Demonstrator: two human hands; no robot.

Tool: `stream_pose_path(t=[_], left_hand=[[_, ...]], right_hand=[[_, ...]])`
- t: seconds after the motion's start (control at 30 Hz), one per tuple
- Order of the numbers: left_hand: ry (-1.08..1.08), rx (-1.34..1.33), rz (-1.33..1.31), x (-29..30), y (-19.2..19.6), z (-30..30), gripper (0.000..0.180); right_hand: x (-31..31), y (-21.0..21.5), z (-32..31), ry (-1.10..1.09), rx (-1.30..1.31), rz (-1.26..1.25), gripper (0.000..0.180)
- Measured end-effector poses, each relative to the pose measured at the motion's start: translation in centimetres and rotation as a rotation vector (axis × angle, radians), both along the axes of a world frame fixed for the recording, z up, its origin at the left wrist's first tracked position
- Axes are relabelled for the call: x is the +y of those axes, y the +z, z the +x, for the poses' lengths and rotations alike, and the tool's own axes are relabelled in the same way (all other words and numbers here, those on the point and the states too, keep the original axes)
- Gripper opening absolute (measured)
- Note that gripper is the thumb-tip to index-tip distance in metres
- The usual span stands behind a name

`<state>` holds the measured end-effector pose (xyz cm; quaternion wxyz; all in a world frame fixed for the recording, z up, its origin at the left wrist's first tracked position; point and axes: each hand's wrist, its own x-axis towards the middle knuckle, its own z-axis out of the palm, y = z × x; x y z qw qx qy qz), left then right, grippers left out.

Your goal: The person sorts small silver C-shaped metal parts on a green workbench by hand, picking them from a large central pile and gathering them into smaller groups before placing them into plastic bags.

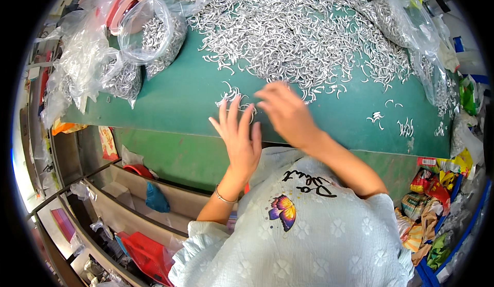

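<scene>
A wide heap of small curved silver metal pieces (278, 30) covers the far part of a green tabletop (175, 94). My left hand (239, 135) is at the near edge of the table, fingers spread, beside a small cluster of the same pieces (231, 92). Some of that cluster lies under and just beyond its fingertips. My right hand (288, 114) hovers next to it, at the near side of the heap, with its fingers toward the left hand. Motion blurs its fingers, so I cannot make out anything in them.
Clear plastic bags of metal pieces (162, 42) stand at the far left, beside a tape roll (126, 12). More filled bags (396, 24) line the right side. A few loose pieces (405, 127) lie at the right. Below are a red basket (146, 256) and colourful packets (427, 189).
</scene>
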<state>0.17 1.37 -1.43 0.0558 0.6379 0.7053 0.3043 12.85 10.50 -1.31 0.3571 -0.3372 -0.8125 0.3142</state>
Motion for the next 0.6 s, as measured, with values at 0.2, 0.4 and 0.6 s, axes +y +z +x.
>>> stream_pose_path(t=[0.2, 0.4, 0.6], left_hand=[[-0.049, 0.071, -0.074, 3.0, -0.8, -1.8, 0.029], [0.110, 0.110, 0.011, 3.0, -1.9, -5.6, 0.019], [-0.201, -0.002, -0.044, 5.6, 0.6, 0.0, 0.054]], right_hand=[[2.4, 0.8, 6.1, -0.124, -0.455, 0.310, 0.035], [4.0, -0.9, 12.3, -0.101, -0.391, 0.218, 0.029], [3.8, 1.2, 10.4, -0.429, -0.373, 0.150, 0.031]])
